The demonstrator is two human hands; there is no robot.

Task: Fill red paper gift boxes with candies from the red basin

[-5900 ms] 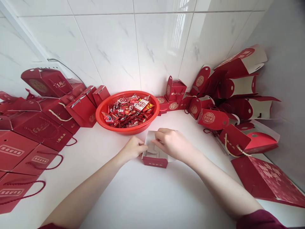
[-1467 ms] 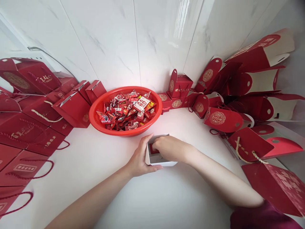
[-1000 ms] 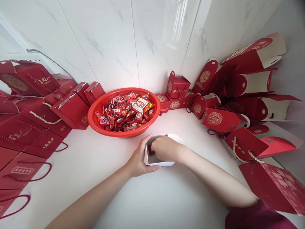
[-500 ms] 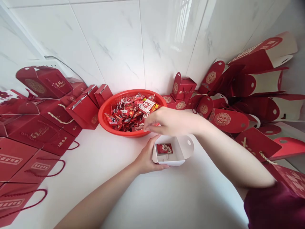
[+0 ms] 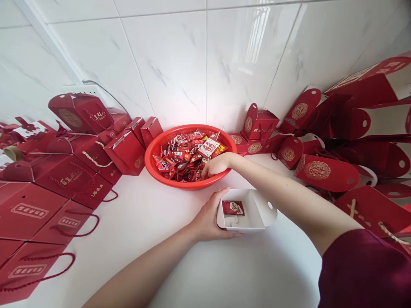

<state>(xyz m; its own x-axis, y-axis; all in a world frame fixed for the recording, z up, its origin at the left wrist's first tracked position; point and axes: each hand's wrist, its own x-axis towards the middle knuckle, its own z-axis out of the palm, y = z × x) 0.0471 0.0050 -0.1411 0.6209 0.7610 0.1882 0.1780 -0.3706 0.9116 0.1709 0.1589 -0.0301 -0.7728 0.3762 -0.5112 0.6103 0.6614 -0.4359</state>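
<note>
My left hand [image 5: 208, 220] grips the left side of a small open gift box [image 5: 252, 219], thumb at the front and fingers behind. The box has a white inside, and a single red candy packet [image 5: 233, 208] lies in it. Its rounded flap stands out to the right. Beyond the box, my right hand [image 5: 217, 165] reaches over the front right rim of a red plastic basket [image 5: 189, 185]. Its fingers curl down among the wrapped candies [image 5: 180, 152]; the fingertips and anything between them are hidden. A pale square packet [image 5: 208, 147] lies just behind that hand.
Stacked red gift boxes [image 5: 35, 209] with cord handles line the left of the white table [image 5: 135, 222]. More open red boxes [image 5: 327, 171] crowd the right side. A few small boxes [image 5: 261, 126] stand against the tiled wall [image 5: 180, 64] behind.
My right hand has gone down from above the box into the basket's candies. My left hand still holds the box. The whole view has shifted slightly.
</note>
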